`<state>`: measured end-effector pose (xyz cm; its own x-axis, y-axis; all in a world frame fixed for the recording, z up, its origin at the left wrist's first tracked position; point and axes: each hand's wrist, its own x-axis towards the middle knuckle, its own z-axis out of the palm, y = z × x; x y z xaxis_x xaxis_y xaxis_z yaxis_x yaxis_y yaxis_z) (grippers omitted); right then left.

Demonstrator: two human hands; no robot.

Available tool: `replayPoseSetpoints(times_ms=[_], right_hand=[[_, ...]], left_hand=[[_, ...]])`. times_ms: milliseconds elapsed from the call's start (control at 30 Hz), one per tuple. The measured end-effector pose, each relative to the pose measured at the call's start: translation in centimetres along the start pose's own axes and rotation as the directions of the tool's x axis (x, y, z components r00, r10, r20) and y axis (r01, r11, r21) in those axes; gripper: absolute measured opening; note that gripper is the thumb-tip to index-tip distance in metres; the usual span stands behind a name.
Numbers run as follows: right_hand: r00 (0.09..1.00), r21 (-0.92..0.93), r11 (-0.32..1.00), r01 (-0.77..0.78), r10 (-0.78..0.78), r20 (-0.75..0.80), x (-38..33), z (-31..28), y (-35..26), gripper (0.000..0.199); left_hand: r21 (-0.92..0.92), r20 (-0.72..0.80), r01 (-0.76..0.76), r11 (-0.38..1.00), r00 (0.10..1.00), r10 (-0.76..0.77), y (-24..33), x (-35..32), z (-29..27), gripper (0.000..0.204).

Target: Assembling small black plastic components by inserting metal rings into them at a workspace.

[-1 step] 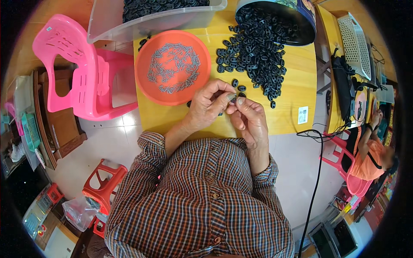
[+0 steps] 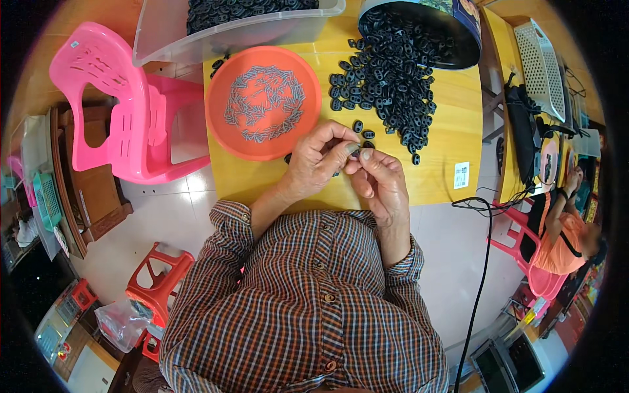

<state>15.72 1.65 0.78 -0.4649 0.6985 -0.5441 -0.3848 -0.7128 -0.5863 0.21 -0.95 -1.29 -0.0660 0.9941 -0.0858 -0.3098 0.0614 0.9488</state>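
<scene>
Small dark piece point(image 2: 356, 152), long axis hidden, pinched by left hand point(image 2: 314, 162) and right hand point(image 2: 384, 183), right of orange plate point(image 2: 218, 108)

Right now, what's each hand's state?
Left hand: closed, pinching a small dark part.
Right hand: curled at that part; whether it grips can't be told.

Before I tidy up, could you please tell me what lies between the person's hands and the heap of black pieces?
In the head view, a few loose black pieces on the yellow table.
</scene>
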Motion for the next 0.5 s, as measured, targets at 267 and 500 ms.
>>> replayPoseSetpoints(times_ms=[267, 500], right_hand=[[0.991, 0.184, 0.978, -0.101, 0.083, 0.104, 0.13, -0.86, 0.01, 0.015], [0.983, 0.196, 0.973, -0.125, 0.095, 0.159, 0.04, -0.85, -0.34, 0.012]], left_hand=[[0.081, 0.066, -0.071, 0.994, 0.996, 0.066, -0.21, 0.08, -0.06, 0.010], [0.182, 0.105, -0.209, 0.961, 0.976, 0.192, 0.21, 0.36, -0.05, 0.011]])
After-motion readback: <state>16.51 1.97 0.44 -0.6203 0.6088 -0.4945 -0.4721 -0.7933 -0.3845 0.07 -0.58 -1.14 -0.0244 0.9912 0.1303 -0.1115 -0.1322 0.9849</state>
